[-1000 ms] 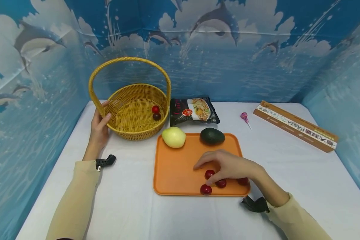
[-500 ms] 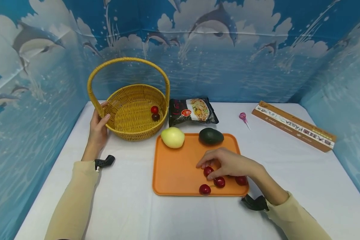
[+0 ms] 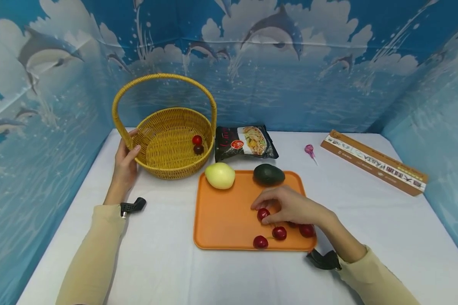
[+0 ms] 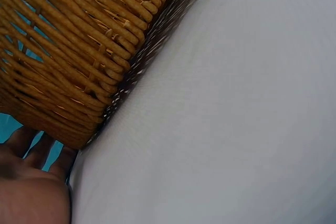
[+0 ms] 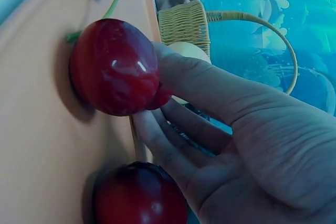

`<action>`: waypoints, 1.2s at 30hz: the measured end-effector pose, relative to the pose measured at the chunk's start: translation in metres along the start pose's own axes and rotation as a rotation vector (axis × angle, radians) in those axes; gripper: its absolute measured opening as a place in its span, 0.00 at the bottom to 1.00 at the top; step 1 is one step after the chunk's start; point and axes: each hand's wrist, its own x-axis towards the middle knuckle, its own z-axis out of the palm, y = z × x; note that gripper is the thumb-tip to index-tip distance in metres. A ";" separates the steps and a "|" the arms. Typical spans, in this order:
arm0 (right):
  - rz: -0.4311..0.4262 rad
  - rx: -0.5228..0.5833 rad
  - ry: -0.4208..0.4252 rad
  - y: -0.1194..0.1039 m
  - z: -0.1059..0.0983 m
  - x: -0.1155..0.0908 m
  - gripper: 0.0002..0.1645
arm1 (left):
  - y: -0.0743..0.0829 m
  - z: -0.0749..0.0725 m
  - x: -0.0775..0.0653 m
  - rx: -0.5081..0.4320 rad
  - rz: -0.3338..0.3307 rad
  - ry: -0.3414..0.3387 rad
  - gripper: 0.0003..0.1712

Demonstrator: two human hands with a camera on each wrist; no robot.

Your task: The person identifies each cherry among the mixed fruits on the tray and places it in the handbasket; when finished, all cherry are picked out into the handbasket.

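Surface: table (image 3: 160,254) under white cloth, faintly creased. Surround: fabric backdrop (image 3: 328,97) on three sides, blue, fold-lined, printed with dolphins, clouds and spray. Clock face centred on the tray, twelve at the far wall.

Centre: tray (image 3: 221,220), orange, smooth, a rounded rectangle with low raised rim. Aboard, between ten and eleven: pale yellow fruit (image 3: 219,176), plump, blunt-ended. At one: dark green fruit (image 3: 269,174), oval. From four to six: loose cherries (image 3: 279,233), deep red, glossy, some green-stemmed.

Near centre, over the tray: cherry (image 3: 263,214), round and shiny, between curled thumb and fingers of right hand (image 3: 290,206); firmness of the pinch impossible to tell.

At ten: basket (image 3: 175,173), golden-brown woven strands, round, flared, with tall wrapped handle (image 3: 164,76). Inside, at its own three: two red fruits (image 3: 197,140), one bright, one darker. At its own eight: left hand (image 3: 125,165), clamped on the side, thumb to the front, fingers behind. Hands well apart.

At twelve: black packet (image 3: 247,142), crinkled, noodle-pictured. Between one and two: lollipop (image 3: 309,148), pink-wrapped. Past two: brown box (image 3: 374,162), long, slim, aslant, lettered "PASTA".
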 end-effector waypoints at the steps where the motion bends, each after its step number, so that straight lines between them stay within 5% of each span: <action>1: -0.004 0.005 0.008 0.000 0.001 0.000 0.23 | 0.001 0.000 0.000 0.003 -0.001 -0.001 0.31; 13: -0.066 0.099 0.092 -0.019 0.005 0.003 0.21 | -0.001 0.004 0.000 -0.027 0.006 -0.006 0.31; 18: -0.092 0.095 0.207 -0.036 -0.002 0.013 0.22 | 0.000 0.003 0.001 -0.045 0.026 -0.002 0.31; 26: -0.116 0.143 0.415 -0.057 -0.019 0.041 0.23 | 0.002 0.001 0.001 -0.049 0.004 0.002 0.31; 36: -0.125 0.113 0.478 -0.075 -0.031 0.106 0.21 | 0.001 0.002 -0.001 -0.037 0.006 -0.005 0.31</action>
